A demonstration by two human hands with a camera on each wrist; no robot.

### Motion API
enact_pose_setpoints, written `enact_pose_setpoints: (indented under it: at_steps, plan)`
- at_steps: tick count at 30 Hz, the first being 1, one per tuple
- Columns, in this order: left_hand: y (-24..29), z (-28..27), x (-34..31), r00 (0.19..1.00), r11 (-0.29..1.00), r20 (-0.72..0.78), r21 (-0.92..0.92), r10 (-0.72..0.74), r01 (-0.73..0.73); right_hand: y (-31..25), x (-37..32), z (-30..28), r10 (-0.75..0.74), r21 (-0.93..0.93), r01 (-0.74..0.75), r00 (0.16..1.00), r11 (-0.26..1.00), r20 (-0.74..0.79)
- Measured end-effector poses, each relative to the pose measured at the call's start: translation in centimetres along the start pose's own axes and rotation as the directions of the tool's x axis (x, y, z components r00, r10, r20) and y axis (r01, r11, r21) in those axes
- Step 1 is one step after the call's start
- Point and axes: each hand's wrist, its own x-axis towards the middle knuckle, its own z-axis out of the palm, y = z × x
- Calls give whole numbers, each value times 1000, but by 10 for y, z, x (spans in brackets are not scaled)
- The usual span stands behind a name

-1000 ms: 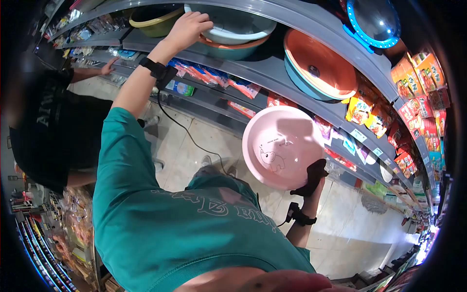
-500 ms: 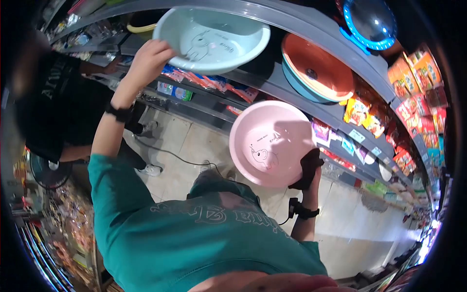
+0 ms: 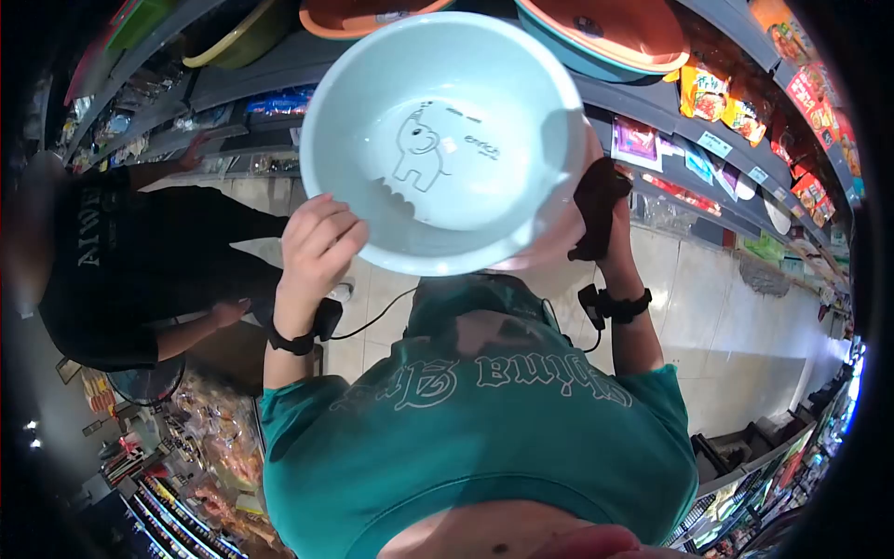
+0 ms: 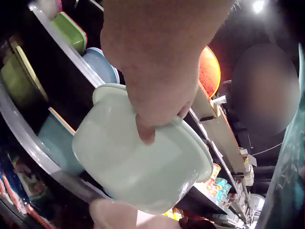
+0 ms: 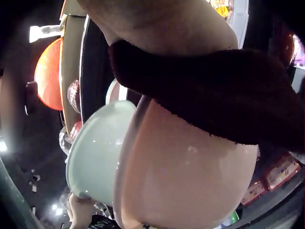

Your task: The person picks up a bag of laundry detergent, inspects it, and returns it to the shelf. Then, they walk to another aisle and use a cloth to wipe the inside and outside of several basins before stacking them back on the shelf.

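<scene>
My left hand (image 3: 321, 244) grips the near-left rim of a pale mint-green basin (image 3: 372, 121), with an elephant drawing on its inside bottom. In the left wrist view the thumb lies against the outer wall of this mint basin (image 4: 133, 157). My right hand (image 3: 621, 235) holds a pink basin (image 3: 562, 228) at its right side through a dark cloth (image 3: 596, 207), which hides the fingers. From above, the mint basin covers most of the pink one. In the right wrist view the pink basin (image 5: 190, 167) stands beside the mint basin (image 5: 100, 152), both tilted.
Shelves ahead carry a yellow-green basin (image 3: 240, 39), an orange basin (image 3: 358, 19) and an orange basin stacked in a blue one (image 3: 610, 42). Snack packets (image 3: 712, 98) hang to the right. Another person (image 3: 121, 252) stands at left. A cable (image 3: 377, 317) runs from the left wrist.
My left hand has drawn the mint basin off the shelf and brought it right and toward my body, over the pink basin. The right hand keeps its hold.
</scene>
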Motion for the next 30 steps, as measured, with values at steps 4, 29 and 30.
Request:
enact_pose_setpoints:
  at_steps: [4,29,30]
  plan:
    - [6,-1,-5,1000,959,4,-283,-29,29,-5,6,8,243,12,-247,958,969,152]
    - [-10,-58,-123,178,155,-125,-974,-976,167,-177,59,2,-465,-824,565,720,-37,515]
    - [-9,-56,-121,143,129,-108,-981,-984,148,-185,59,2,-516,-761,641,621,-100,590]
